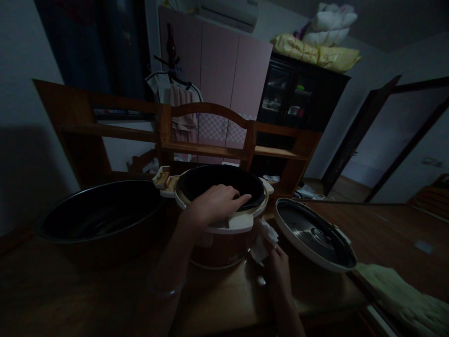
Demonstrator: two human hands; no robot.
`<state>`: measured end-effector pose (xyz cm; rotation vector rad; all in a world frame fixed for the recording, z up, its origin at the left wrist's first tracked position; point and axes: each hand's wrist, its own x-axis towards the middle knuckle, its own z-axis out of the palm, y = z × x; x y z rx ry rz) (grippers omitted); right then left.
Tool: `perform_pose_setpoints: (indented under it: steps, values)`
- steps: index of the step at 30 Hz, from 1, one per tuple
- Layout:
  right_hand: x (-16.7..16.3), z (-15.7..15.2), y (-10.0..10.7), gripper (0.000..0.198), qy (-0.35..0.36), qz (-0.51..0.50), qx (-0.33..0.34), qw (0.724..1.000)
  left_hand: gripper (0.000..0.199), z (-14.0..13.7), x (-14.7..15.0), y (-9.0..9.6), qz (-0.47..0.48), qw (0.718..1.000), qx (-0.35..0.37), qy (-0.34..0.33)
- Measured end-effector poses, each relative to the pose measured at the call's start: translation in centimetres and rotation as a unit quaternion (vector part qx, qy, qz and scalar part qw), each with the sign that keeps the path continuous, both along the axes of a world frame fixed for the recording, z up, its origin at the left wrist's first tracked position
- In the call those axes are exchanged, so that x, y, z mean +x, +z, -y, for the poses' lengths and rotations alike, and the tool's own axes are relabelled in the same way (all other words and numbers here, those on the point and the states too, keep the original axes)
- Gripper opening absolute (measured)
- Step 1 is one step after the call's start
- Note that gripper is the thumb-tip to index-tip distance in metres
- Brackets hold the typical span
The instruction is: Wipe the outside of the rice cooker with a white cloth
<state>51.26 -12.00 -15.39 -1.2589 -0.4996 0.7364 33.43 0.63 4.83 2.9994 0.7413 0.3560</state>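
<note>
Standing open on the worktop (217,309), near the centre of the view, a white-and-brown cooker (217,252) is shown with its dark inside exposed. Its near rim is crossed by the left hand (215,203); the thumb is spread from the fingers, whose tips are hidden, so whether anything is gripped cannot be told. At the cooker's four o'clock, a crumpled white tissue (264,238) is pinched in the right hand (279,264), close by the outer wall. At three o'clock, a white-rimmed lid (310,231) is laid with its inner face up. At nine o'clock, a wide dark pot (105,248) is placed. Farther off, a pale green cloth (396,290) is seen at four o'clock, and a wooden rack (210,110) and pink wardrobe (219,65) at twelve.
</note>
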Motion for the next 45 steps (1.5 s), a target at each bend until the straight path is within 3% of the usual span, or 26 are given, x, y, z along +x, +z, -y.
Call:
perform_pose_setpoints:
  steps: [8, 15, 22, 24, 26, 30, 35, 38, 42, 45]
  values:
    - [-1.3, 0.4, 1.6, 0.046, 0.024, 0.007, 0.026, 0.999, 0.040, 0.0, 0.0, 0.1, -0.019, 0.999, 0.034, -0.018]
    - [-2.2, -0.6, 3.6, 0.050, -0.015, 0.044, 0.044, 0.998, 0.042, 0.1, -0.3, 0.0, -0.045, 0.993, 0.104, -0.032]
    - [-3.6, -0.5, 2.6, 0.056, -0.072, 0.095, 0.020, 0.993, 0.042, 0.1, -0.2, 0.0, -0.044, 0.992, 0.110, -0.032]
    - [-4.5, 0.1, 2.1, 0.050, -0.084, 0.125, 0.022, 0.988, 0.043, 0.2, -0.3, 0.2, -0.044, 0.993, 0.100, -0.031]
    - [-5.1, 0.6, 1.8, 0.044, -0.053, 0.156, 0.021, 0.986, 0.043, 0.3, -0.3, 0.3, -0.046, 0.995, 0.087, -0.031]
    - [-4.6, 0.4, 1.9, 0.047, -0.017, 0.167, 0.029, 0.985, 0.041, 0.2, -0.2, 0.1, -0.028, 0.998, 0.057, -0.023]
    - [-1.6, -2.8, 3.9, 0.052, -0.022, 0.145, 0.059, 0.987, 0.042, 0.2, -0.2, 0.0, -0.017, 0.998, 0.048, -0.025]
    - [-1.1, -4.1, 5.4, 0.059, -0.041, 0.139, 0.081, 0.986, 0.045, 0.6, -0.2, 0.3, -0.006, 1.000, 0.006, 0.000]
    - [-2.9, -3.0, 5.9, 0.061, -0.060, 0.172, 0.085, 0.980, 0.051, 0.6, -0.1, 0.5, -0.005, 0.999, -0.019, 0.027]
    - [-4.7, -1.2, 4.4, 0.062, -0.049, 0.129, 0.087, 0.987, 0.044, 0.4, 0.0, 0.4, -0.009, 1.000, 0.002, 0.001]
